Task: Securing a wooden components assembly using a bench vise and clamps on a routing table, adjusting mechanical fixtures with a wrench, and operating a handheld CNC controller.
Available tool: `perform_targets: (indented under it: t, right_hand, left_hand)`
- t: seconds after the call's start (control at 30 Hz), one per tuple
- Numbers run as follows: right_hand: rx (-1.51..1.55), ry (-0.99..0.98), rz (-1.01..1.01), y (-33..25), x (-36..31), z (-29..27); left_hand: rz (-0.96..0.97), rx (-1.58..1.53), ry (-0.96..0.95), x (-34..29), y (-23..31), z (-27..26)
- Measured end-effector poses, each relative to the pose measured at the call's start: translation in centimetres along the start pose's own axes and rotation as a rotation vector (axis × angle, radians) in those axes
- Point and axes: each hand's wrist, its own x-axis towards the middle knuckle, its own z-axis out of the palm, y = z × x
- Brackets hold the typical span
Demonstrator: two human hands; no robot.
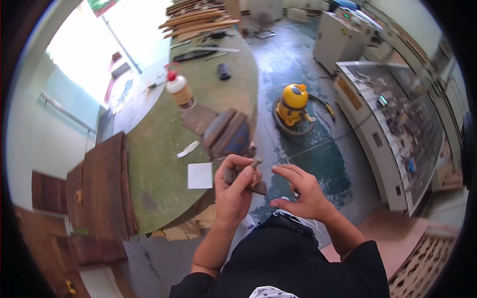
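My left hand [233, 191] is closed around a small brown piece [258, 187], probably wood, with a narrow knobbed end sticking up past the thumb. Its full shape is hidden by my fingers. To the right, my right hand [305, 193] hangs apart from the piece, thumb and index finger spread. Something small and dark shows by its curled fingers, too little to name. Just beyond my left hand, a bench vise [236, 141] with a blue body and wood-faced jaws sits at the table's edge. A white square sheet [199, 176] lies left of that hand.
On the green worktable [159, 174] stand a red-capped bottle [180, 90] and, farther back, stacked wood strips [198, 21]. Dark boards [102, 184] lean at its left. A yellow vacuum [293, 104] is on the floor, with a large machine [372, 134] to the right.
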Motion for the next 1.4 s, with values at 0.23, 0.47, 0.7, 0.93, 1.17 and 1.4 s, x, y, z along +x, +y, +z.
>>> perform_targets:
  t: [0.23, 0.47, 0.7, 0.93, 1.17, 1.4]
  right_hand:
    - [-0.092, 0.038, 0.213, 5.2, -8.1, -9.2]
    - [-0.238, 0.378, 0.292, 10.4, -19.5, -23.8]
    - [-0.303, 0.526, 0.480, 13.0, -27.6, -36.1]
    - [-0.522, 0.466, 0.612, 16.9, -31.3, -43.8]
    - [-0.365, 0.719, 0.797, 29.6, -33.6, -50.1]
    - [0.478, 1.124, 0.843, 52.3, -36.0, -51.8]
  left_hand:
    - [-0.382, -0.132, -0.155, 1.3, -13.7, 6.7]
    - [-0.645, -0.013, -0.583, 3.3, -28.2, 16.4]
    - [-0.478, 0.389, -0.877, 4.6, -40.0, 27.3]
    - [0.087, 1.033, -1.385, 7.6, -46.8, 37.6]
    - [-0.135, 1.189, -1.557, 14.0, -61.7, 41.5]
    - [-1.005, 0.903, -1.248, 22.0, -82.6, 40.2]
